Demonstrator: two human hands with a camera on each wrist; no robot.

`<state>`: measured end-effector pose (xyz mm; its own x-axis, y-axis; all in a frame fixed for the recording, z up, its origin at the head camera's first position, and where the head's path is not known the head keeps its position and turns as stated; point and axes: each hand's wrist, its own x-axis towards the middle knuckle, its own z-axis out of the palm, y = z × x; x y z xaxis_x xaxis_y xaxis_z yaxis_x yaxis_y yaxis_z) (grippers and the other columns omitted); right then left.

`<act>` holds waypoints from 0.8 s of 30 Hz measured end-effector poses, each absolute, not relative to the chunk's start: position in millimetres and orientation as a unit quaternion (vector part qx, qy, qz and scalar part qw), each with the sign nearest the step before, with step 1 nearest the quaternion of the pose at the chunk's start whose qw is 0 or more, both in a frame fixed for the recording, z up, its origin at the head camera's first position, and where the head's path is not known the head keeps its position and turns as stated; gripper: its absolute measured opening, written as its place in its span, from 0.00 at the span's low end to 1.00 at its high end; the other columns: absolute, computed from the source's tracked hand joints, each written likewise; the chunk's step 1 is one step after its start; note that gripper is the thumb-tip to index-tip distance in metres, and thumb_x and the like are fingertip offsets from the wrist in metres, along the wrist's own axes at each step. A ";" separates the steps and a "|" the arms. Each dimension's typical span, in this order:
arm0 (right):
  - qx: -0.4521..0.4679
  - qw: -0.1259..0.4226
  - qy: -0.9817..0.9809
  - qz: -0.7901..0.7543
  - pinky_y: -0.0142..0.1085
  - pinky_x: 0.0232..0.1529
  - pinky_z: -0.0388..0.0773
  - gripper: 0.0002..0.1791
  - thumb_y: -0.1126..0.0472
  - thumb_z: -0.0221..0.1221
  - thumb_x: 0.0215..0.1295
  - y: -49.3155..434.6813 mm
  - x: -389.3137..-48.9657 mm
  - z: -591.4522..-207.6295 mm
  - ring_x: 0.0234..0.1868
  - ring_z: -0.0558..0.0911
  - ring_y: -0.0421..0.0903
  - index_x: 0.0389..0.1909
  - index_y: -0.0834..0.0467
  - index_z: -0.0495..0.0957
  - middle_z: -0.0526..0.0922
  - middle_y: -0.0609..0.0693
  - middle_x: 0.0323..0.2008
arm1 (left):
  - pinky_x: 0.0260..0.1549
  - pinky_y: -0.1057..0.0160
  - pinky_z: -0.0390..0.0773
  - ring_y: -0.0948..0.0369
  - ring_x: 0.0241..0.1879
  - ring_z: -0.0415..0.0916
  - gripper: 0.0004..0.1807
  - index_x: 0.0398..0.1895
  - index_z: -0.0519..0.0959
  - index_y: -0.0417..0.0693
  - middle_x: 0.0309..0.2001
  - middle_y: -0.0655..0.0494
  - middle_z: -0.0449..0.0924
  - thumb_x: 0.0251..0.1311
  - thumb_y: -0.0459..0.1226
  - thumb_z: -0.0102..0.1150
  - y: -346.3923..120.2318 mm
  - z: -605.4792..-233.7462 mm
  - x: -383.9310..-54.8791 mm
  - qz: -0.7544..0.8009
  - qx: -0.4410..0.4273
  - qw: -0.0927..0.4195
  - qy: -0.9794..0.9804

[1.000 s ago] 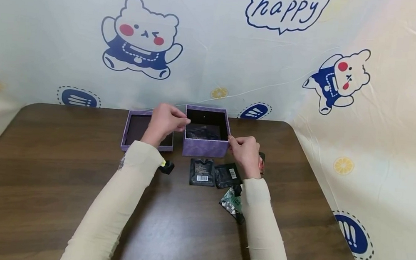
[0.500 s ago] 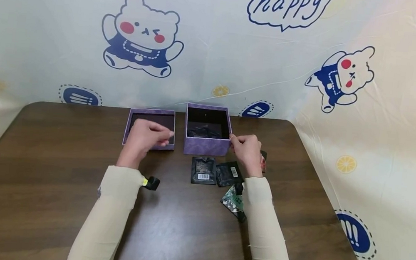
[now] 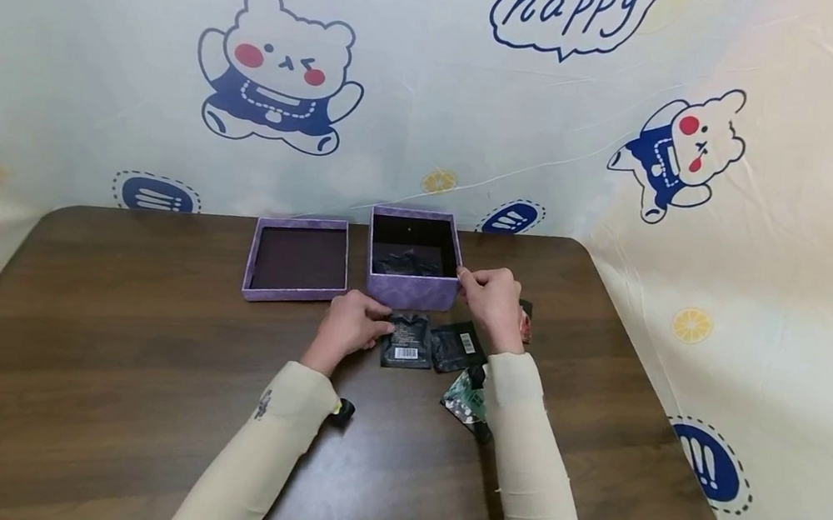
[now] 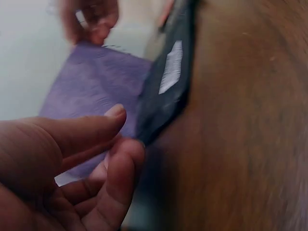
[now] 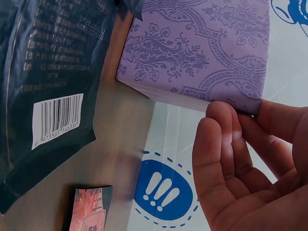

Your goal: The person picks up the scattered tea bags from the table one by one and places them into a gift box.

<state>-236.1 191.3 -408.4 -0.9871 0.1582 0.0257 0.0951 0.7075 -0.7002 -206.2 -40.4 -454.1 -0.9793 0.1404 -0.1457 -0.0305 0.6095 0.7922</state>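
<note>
Head view: the right hand [image 3: 490, 307] pinches the purple box [image 3: 410, 295], best held steady; the left hand [image 3: 350, 326], narrow, grip unclear, should pinch the black sachet [image 3: 410, 341] directly in front of the box by its edge.

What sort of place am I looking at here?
Probably an indoor corner set up for tabletop work, though the building can't be told. A wooden table meets a wrinkled backdrop printed with cartoon bears, and an open purple box stands near its far edge.
</note>
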 end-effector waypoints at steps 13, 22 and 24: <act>-0.066 0.052 -0.925 0.370 0.40 0.21 0.68 0.23 0.43 0.59 0.72 189.9 -237.2 -409.6 0.29 0.77 0.49 0.28 0.56 0.90 0.87 0.52 0.26 | 0.43 0.48 0.82 0.46 0.44 0.82 0.12 0.35 0.90 0.50 0.40 0.52 0.87 0.47 0.41 0.81 -27.5 -463.3 -212.2 0.338 0.034 0.026 0.940; -0.061 0.054 -0.926 0.369 0.39 0.21 0.66 0.24 0.44 0.59 0.73 190.9 -236.3 -409.4 0.29 0.75 0.50 0.26 0.57 0.90 0.87 0.53 0.26 | 0.43 0.51 0.81 0.50 0.39 0.80 0.11 0.26 0.88 0.49 0.30 0.57 0.85 0.43 0.40 0.84 -31.0 -457.3 -210.7 0.374 0.021 0.033 0.926; -0.060 0.055 -0.924 0.373 0.38 0.20 0.66 0.24 0.44 0.59 0.72 191.2 -236.2 -409.7 0.29 0.75 0.49 0.27 0.58 0.90 0.87 0.54 0.26 | 0.39 0.54 0.82 0.53 0.33 0.82 0.08 0.25 0.88 0.47 0.26 0.57 0.85 0.45 0.36 0.82 -32.2 -454.7 -209.7 0.413 0.016 0.047 0.909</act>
